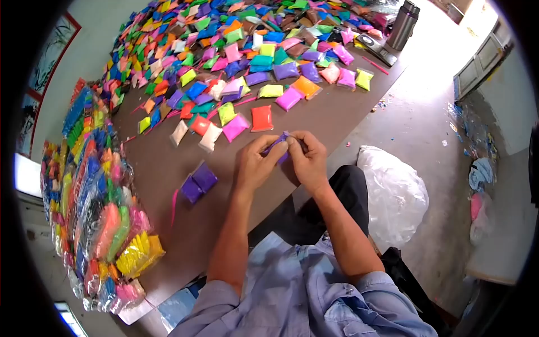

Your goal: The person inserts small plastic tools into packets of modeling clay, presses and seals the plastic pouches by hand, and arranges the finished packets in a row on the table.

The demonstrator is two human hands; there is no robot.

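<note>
Both hands meet over the table's front edge, around a small purple packet (282, 155). My left hand (259, 160) pinches it from the left, thumb against its top. On the right, my right hand (307, 157) has its thumb and fingers closed on the packet's upper edge. The fingers hide much of the packet. Two purple packets (199, 182) lie side by side on the brown table (163, 219), left of my hands, with a pink strip (174, 206) beside them. A red packet (261, 118) lies just beyond my hands.
A large heap of coloured packets (224, 50) covers the table's far side. Bagged bundles (104, 224) stand along the left. A metal flask (403, 25) and a scale (377, 49) are at the far right corner. A white plastic sack (393, 191) sits on the floor.
</note>
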